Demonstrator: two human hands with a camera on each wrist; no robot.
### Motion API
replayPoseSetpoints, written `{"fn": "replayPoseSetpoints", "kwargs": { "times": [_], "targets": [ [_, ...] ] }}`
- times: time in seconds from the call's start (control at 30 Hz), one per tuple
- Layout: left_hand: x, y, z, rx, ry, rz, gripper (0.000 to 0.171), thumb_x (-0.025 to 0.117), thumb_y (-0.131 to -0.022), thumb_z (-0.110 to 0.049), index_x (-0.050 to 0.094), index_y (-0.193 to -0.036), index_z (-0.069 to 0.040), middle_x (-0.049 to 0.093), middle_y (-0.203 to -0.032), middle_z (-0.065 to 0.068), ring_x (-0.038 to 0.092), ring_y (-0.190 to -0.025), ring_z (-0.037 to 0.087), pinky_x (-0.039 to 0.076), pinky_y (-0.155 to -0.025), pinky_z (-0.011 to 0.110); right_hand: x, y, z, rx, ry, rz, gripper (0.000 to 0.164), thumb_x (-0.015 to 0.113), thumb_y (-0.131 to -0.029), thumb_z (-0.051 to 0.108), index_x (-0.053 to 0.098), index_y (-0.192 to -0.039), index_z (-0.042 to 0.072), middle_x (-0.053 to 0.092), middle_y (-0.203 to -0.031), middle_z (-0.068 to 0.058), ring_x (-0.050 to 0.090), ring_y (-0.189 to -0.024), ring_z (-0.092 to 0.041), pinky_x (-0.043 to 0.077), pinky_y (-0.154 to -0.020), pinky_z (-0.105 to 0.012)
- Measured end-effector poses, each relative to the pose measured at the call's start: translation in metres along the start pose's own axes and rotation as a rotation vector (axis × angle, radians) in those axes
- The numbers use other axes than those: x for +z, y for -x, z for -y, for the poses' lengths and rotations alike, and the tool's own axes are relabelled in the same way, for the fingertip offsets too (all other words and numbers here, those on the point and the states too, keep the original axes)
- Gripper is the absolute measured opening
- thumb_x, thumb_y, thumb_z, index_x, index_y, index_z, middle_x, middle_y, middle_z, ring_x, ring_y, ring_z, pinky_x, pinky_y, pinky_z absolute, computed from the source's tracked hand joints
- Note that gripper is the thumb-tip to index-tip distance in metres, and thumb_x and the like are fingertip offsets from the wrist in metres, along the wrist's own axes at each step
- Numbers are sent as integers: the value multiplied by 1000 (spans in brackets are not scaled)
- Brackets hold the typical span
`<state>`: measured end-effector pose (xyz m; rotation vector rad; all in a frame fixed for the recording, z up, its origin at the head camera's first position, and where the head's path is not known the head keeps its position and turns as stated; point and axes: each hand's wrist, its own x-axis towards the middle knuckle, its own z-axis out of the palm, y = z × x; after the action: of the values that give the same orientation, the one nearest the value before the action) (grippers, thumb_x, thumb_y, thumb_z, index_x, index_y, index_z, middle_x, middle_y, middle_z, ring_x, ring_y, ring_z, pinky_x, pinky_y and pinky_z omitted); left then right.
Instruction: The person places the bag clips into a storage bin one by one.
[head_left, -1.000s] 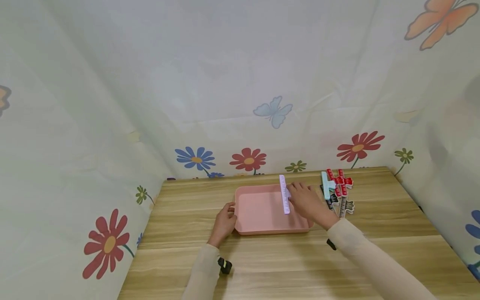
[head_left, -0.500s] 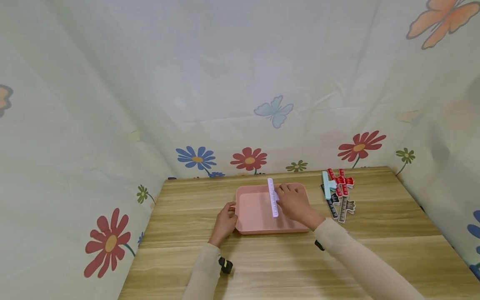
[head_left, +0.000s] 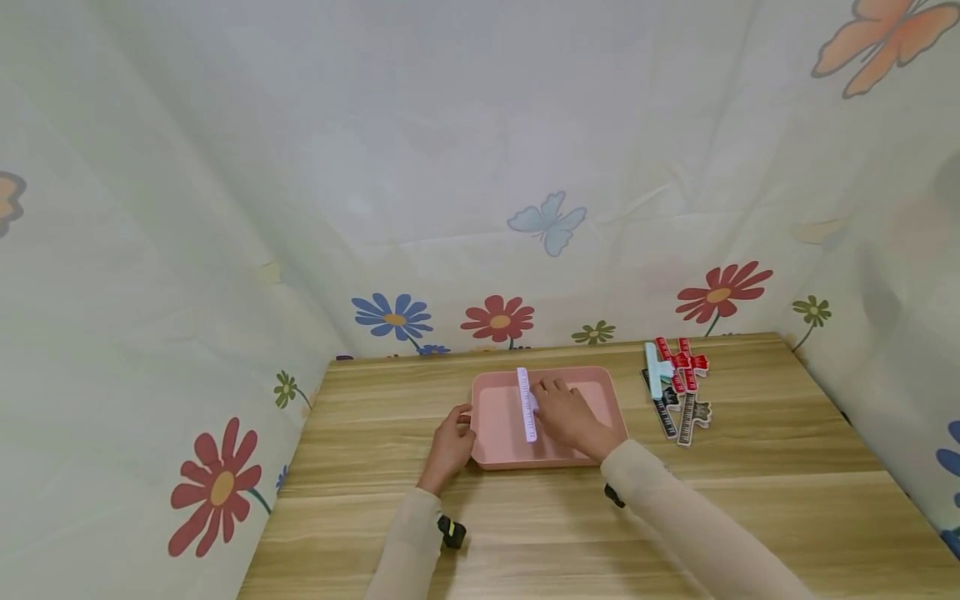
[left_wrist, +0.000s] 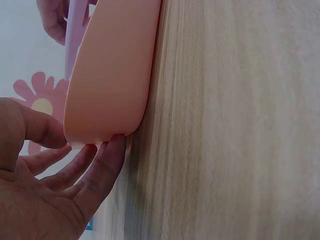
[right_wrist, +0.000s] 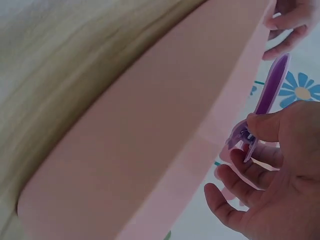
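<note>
A pink tray (head_left: pixel 495 450) lies on the wooden table, its long side facing me. My left hand (head_left: pixel 450 444) rests on the tray's left end; in the left wrist view its fingertips (left_wrist: pixel 116 147) touch the outer wall near a corner, and the thumb reaches the rim. Over the tray's middle, my right hand (head_left: pixel 567 417) holds a purple clip (head_left: pixel 527 406) with a long bar marked like a ruler. The right wrist view shows the thumb and fingers pinching the clip (right_wrist: pixel 272 87) by its short handle beside the spring, above the tray's rim.
Right of the tray lies a pile of similar clips: a light blue clip (head_left: pixel 654 371), red clips (head_left: pixel 691 377), a black clip (head_left: pixel 664 415) and a dark grey clip (head_left: pixel 687 419). A flower-printed cloth (head_left: pixel 420 208) hangs behind the table (head_left: pixel 360 450).
My right hand has carried the purple clip leftward and lower, from the tray's right half to its middle. The left hand stays at the tray's left end.
</note>
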<state>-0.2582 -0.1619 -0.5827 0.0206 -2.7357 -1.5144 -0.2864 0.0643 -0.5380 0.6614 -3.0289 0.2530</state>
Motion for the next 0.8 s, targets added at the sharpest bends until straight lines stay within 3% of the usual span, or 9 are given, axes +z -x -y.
{"fn": "replayPoseSetpoints", "kwargs": {
  "times": [0.2,0.8],
  "targets": [
    [-1,0,-1,-8,5,14,45,49,-87,-3,47,-132,-11,59,-117,17,63,-103,28,53,-71,30,15,-3,7,-32,20,-25,47,57,-92,29,46,-132,9,51,-125,-8,47,-117,-26,48,-89,-49],
    [0,1,-2,-7,-6,0,45,49,-87,-3,47,-132,-8,60,-118,19,63,-104,30,54,-77,34,38,-18,31,-45,59,43,47,57,-91,32,47,-130,8,53,-120,-9,49,-111,-26,49,-85,-47]
  ]
}}
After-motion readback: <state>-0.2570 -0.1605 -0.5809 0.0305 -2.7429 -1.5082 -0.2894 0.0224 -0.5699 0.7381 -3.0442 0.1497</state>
